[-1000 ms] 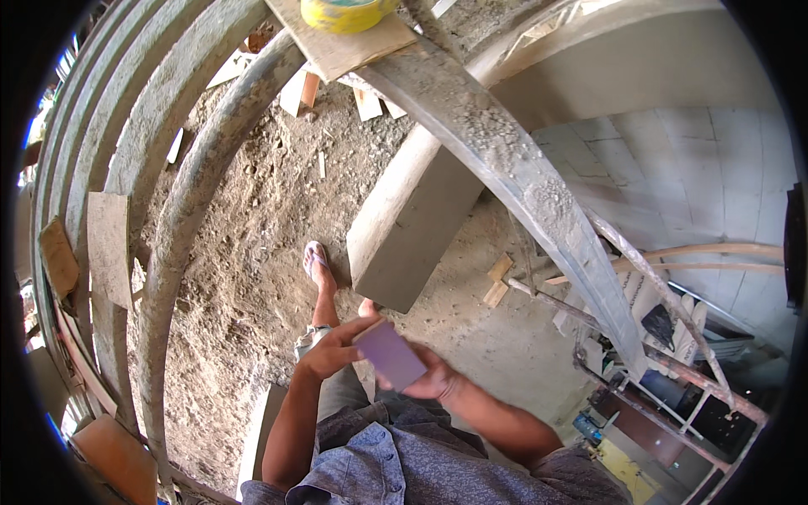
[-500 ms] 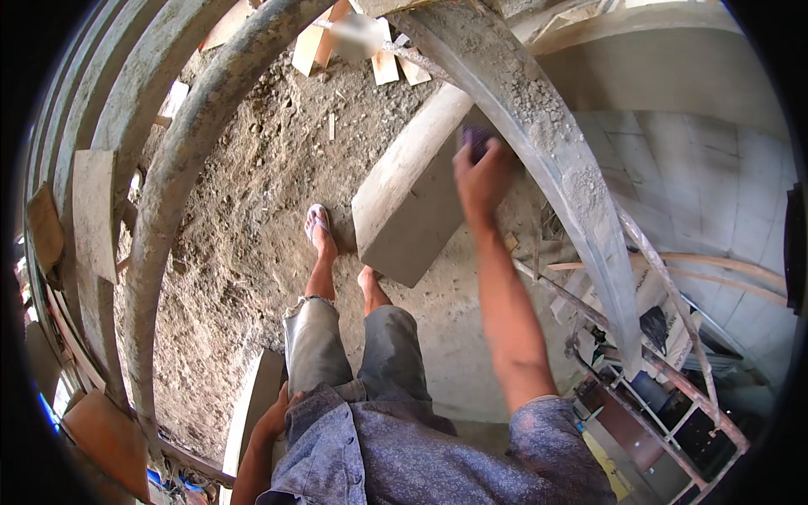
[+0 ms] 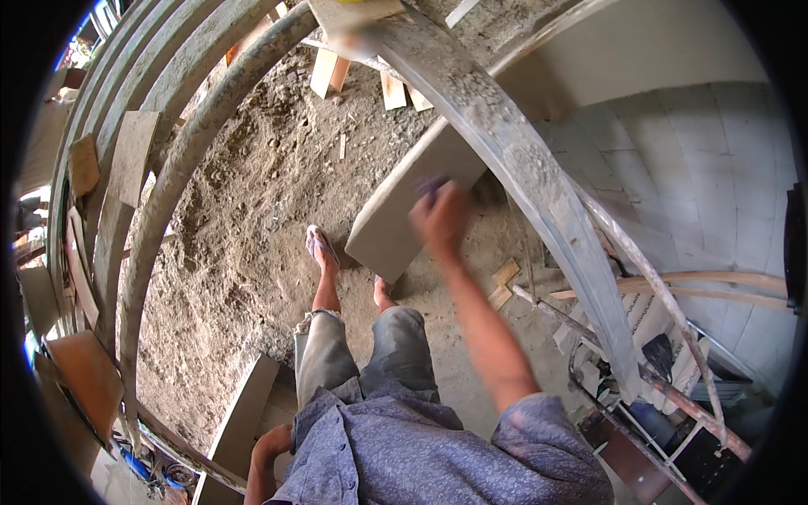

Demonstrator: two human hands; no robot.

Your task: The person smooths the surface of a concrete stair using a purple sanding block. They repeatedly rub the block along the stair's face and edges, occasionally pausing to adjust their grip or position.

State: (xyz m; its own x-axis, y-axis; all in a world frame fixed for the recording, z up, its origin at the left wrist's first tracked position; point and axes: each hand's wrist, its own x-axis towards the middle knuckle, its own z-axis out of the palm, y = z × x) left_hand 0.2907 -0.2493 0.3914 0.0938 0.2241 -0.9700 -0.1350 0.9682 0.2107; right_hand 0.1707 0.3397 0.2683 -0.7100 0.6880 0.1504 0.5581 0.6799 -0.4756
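Rough brown ground spreads across the left and centre of the frame, strewn with crumbled earth; a pale grey wall fills the right side, its surface marked by joint lines; a dusty, curved grey beam sweeps from the top centre down to the lower right, while a mottled curved pipe arches along the left, beside several bowed rails. A grey pillar, smooth and square-edged, stands in the centre of the frame; below it, a person in a patterned blue-grey shirt and worn shorts occupies the lower centre; a pale-edged board lies at lower left, and wood offcuts sit near the top centre. The right hand, blurred, is at mid-frame in front of the pillar, its fingers closed around a dark purple block; whether the block touches the pillar cannot be told. The left hand is at lower left, beside the shirt near the hip; its fingers are too hidden to tell whether they are spread or curled; a sandalled foot rests on the ground just left of the pillar.
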